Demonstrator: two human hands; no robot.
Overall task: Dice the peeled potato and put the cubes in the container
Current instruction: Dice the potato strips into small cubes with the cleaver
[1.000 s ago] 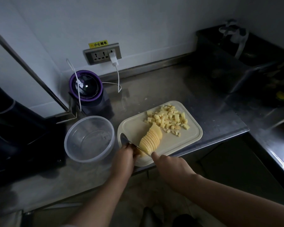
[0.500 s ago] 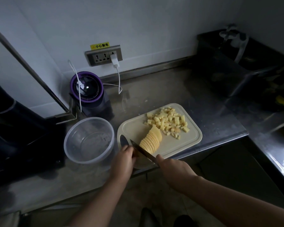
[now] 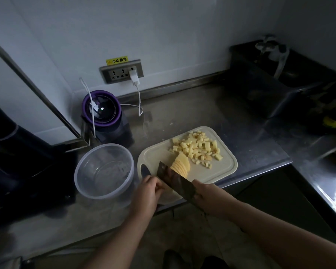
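A cream cutting board lies at the counter's front edge. On it a fanned row of potato slices leans beside a pile of several yellow potato cubes. My right hand grips the handle of a dark cleaver, whose broad blade is tilted flat-side up over the near end of the slices. My left hand sits at the blade's left, fingers curled at the board's near corner; what they hold is hidden by the blade. A clear round plastic container stands empty left of the board.
A purple-rimmed blender stands behind the container, with a white cable running to the wall socket. A dark appliance fills the left side. A dark sink sits at the back right. The steel counter drops off just behind my hands.
The cleaver has been lifted and turned, so its broad side now faces up instead of edge-down in the potato. Both hands stayed near the board's front corner.
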